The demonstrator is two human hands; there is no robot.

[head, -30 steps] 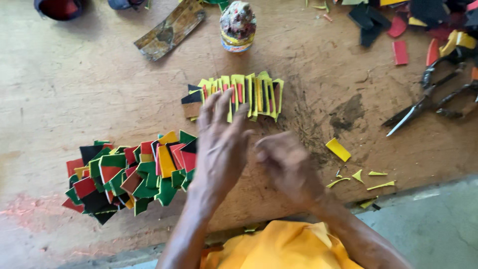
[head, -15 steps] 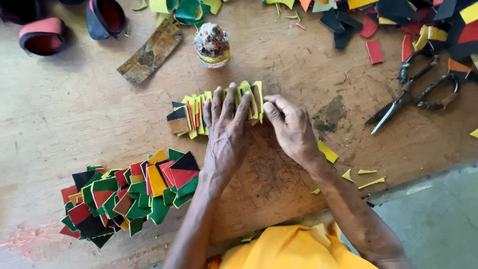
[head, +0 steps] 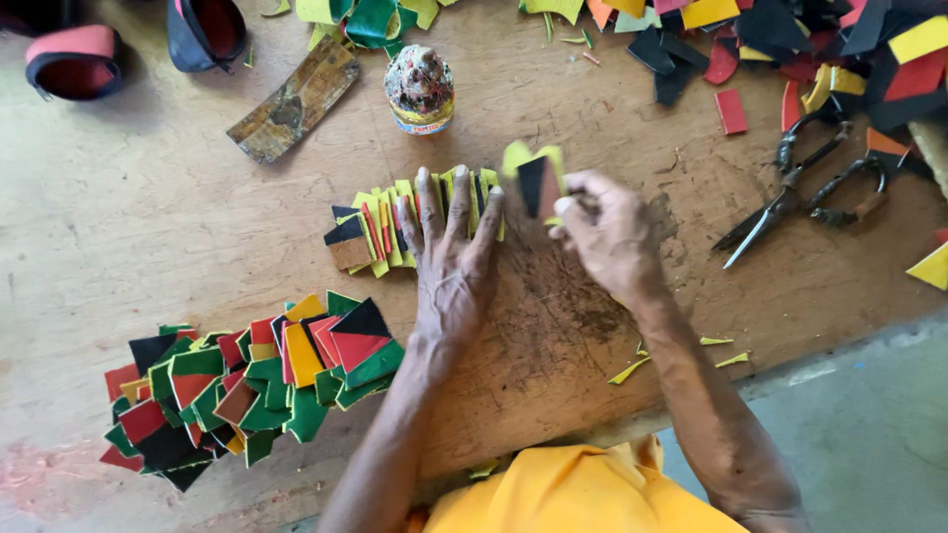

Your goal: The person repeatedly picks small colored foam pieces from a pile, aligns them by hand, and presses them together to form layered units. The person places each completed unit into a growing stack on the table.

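Left hand (head: 449,252) lies flat, fingers spread, pressing on the row of cut pieces (head: 395,222) on the bench (head: 148,217). Right hand (head: 607,232), half a second ago resting on the row's right end, has lifted and now pinches a small stack of pieces (head: 536,183) just above that end. Multicoloured pile (head: 237,390) lies near left; scissors (head: 790,197) well right.

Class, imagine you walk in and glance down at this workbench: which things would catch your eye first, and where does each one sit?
First, the two hands at the centre: the left hand presses flat on a row of yellow, red and black pieces, while the right hand lifts a few pieces off its end. Next, the bright heap of green, red and black cut shapes at lower left, and the scissors at right.
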